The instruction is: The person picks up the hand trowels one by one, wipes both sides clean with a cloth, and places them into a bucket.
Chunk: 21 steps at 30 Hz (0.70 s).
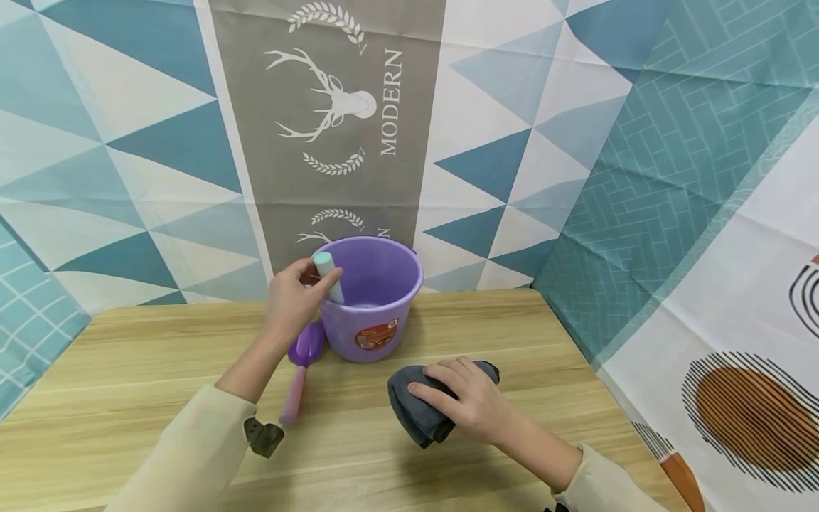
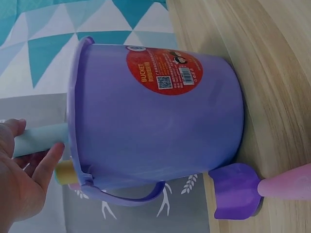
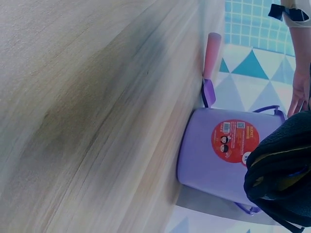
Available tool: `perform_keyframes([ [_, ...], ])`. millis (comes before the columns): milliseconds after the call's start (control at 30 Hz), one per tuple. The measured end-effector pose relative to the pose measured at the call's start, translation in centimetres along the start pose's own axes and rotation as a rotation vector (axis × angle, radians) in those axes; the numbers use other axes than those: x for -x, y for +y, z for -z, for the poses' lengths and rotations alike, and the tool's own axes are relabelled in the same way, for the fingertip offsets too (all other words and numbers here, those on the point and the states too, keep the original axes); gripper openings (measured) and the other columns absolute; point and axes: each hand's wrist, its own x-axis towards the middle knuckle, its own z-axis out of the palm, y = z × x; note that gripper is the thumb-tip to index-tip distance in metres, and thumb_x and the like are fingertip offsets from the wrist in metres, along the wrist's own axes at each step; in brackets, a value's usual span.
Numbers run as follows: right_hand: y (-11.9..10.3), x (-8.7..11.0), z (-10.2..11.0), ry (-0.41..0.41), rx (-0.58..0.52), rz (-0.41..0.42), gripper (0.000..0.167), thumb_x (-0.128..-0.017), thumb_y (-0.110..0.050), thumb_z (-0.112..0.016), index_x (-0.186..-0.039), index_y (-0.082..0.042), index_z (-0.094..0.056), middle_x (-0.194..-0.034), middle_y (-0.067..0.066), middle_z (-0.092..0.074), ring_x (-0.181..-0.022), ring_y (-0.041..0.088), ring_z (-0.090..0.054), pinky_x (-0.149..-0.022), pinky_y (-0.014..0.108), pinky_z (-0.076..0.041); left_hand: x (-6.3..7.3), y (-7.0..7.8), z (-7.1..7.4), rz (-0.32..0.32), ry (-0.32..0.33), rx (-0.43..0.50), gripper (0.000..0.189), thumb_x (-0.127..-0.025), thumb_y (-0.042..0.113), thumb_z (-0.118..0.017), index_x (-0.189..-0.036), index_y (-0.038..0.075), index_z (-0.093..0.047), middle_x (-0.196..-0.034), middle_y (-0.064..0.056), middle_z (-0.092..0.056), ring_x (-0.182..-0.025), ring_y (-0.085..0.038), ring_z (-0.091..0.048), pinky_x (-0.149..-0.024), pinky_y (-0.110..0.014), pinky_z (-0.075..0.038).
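Note:
A purple bucket (image 1: 365, 331) stands upright on the table against the backdrop. At its left rim my left hand (image 1: 294, 291) pinches a pale blue cylinder (image 1: 325, 263) between thumb and fingers. The cylinder's lower end dips inside the rim; what it belongs to is hidden. My right hand (image 1: 470, 402) grips a folded dark grey cloth (image 1: 416, 402) in front of the bucket, raised above the table with a shadow below. In the right wrist view the cloth (image 3: 282, 170) covers part of the bucket. A purple toy shovel (image 1: 308, 345) with a pink handle lies left of the bucket.
The wooden table (image 1: 160, 370) meets a patterned backdrop (image 1: 345, 163) behind and more patterned sheets on both sides. Near the bucket rim in the left wrist view a yellowish cylindrical end (image 2: 65, 172) shows. The bucket's handle (image 2: 129, 199) hangs down its side.

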Motion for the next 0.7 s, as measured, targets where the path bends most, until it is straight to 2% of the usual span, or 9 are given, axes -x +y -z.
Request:
perform_keyframes([
  [200, -0.04, 0.04, 0.12, -0.005, 0.008, -0.007, 0.021, -0.095, -0.014, -0.049, -0.108, -0.008, -0.064, -0.097, 0.013, -0.062, -0.077, 0.021, -0.059, -0.063, 0.029, -0.049, -0.11, -0.27, -0.38, 0.024, -0.028, 0.006, 0.041, -0.086, 0.04, -0.065, -0.101, 0.001, -0.066, -0.097, -0.016, -0.066, -0.089, -0.025, -0.061, -0.075, -0.028, -0.048],
  [333, -0.07, 0.19, 0.2, -0.012, 0.007, -0.012, 0.021, -0.095, -0.014, -0.049, -0.108, -0.008, -0.064, -0.098, 0.013, -0.062, -0.077, 0.021, -0.059, -0.063, 0.029, -0.049, -0.17, -0.39, -0.54, 0.026, -0.021, 0.002, 0.039, -0.086, 0.036, -0.066, -0.103, 0.001, -0.066, -0.097, -0.015, -0.064, -0.088, -0.023, -0.06, -0.077, -0.03, -0.047],
  [500, -0.19, 0.32, 0.26, -0.014, 0.012, -0.011, 0.02, -0.096, -0.013, -0.047, -0.107, -0.008, -0.064, -0.096, 0.013, -0.062, -0.076, 0.021, -0.058, -0.062, 0.028, -0.048, -0.28, -0.52, -0.72, 0.019, -0.001, -0.007, 0.035, -0.085, 0.03, -0.068, -0.103, 0.0, -0.066, -0.094, -0.014, -0.064, -0.083, -0.019, -0.058, -0.073, -0.023, -0.046],
  [700, -0.28, 0.28, 0.27, -0.016, 0.014, -0.018, 0.021, -0.097, -0.012, -0.046, -0.107, -0.008, -0.063, -0.096, 0.012, -0.062, -0.076, 0.021, -0.058, -0.061, 0.028, -0.047, -0.42, -0.6, -1.08, 0.009, 0.006, 0.024, 0.035, -0.084, 0.024, -0.07, -0.108, -0.001, -0.063, -0.092, -0.016, -0.065, -0.08, -0.018, -0.057, -0.067, -0.011, -0.043],
])
